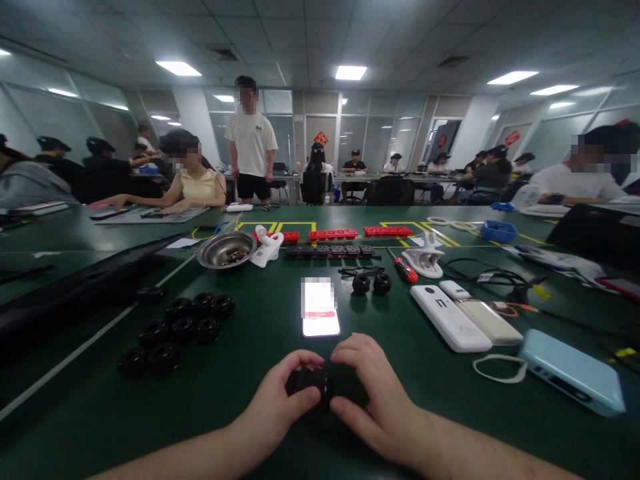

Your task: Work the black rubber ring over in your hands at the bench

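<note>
Near the front of the table, my left hand (280,390) is closed around a black round part (317,385), with the thumb on its near side and the fingers over the far side. Its right end shows a raised rim. My right hand (375,393) is just to the right of that rim, thumb and fingers curved and apart, with bare tabletop visible between them. Whether its fingertips touch the rim is hard to see. Beyond both hands lies a phone (321,325) with a bright screen.
Several black round parts (183,327) are grouped at left, and two more (371,284) lie beyond the phone. A metal bowl (205,257) holds small brass-coloured pieces. Red trays (333,234), a screwdriver (406,270), power banks (450,320) and a light-blue box (575,370) are around. People sit beyond.
</note>
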Tool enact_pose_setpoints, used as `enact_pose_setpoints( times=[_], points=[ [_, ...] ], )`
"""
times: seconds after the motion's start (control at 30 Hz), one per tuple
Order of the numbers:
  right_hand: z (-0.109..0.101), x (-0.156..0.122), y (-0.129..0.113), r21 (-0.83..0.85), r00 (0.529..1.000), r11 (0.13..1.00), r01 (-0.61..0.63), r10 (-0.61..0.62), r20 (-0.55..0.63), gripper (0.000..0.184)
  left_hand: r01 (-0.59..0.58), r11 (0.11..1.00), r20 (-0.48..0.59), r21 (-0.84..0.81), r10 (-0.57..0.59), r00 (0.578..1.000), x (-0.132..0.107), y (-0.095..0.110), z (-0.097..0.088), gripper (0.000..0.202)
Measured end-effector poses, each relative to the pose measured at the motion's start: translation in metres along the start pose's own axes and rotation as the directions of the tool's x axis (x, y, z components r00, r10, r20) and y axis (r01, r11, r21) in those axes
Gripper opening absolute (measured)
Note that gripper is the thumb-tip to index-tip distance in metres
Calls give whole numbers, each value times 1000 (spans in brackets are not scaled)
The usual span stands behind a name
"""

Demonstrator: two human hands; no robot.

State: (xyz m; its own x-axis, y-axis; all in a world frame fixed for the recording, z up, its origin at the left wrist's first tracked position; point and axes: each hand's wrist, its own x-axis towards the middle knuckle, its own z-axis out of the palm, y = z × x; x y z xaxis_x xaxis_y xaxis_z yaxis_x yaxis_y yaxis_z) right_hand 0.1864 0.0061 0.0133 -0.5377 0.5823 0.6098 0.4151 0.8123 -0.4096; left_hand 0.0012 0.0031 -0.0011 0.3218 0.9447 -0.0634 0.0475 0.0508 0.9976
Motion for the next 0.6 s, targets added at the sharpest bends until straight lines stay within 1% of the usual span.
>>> enact_pose_setpoints(
  times=[0.07,0.13,0.17,0.23,0.3,0.33,0.37,0.43,0.53,0.6],
  points=[
    [-4,2,7,-43,998,999,-34,32,-45,23,-4,1000,41,-7,4,999,-2,0,0,67],
    [-10,4,17,-104,994,994,-45,34,-106,20,-20,999,99,49,15,995,-4,0,0,74],
    [-14,6,22,-143,990,989,-46,26,-141,18,-39,994,127,106,25,992,-6,0,0,74],
    [-27,9,36,-242,976,968,-67,13,-217,15,-92,967,174,238,50,983,-9,2,1,66],
    [-45,11,55,-343,953,926,-159,53,-298,14,-133,934,205,331,67,977,-12,4,1,55],
    [-55,11,66,-390,933,891,-232,90,-349,15,-145,924,214,353,71,974,-12,6,1,51],
    [-66,11,79,-430,891,837,-340,140,-431,18,-153,918,217,365,76,973,-12,8,0,47],
    [-88,8,106,-428,825,773,-468,209,-525,21,-173,905,219,388,91,971,-12,11,-2,42],
    [-117,-1,143,-394,737,674,-625,343,-583,21,-213,882,254,420,111,961,-11,15,-4,38],
    [-131,-9,161,-356,674,610,-708,431,-601,22,-216,892,290,398,102,952,-10,15,-6,46]
  ],
)
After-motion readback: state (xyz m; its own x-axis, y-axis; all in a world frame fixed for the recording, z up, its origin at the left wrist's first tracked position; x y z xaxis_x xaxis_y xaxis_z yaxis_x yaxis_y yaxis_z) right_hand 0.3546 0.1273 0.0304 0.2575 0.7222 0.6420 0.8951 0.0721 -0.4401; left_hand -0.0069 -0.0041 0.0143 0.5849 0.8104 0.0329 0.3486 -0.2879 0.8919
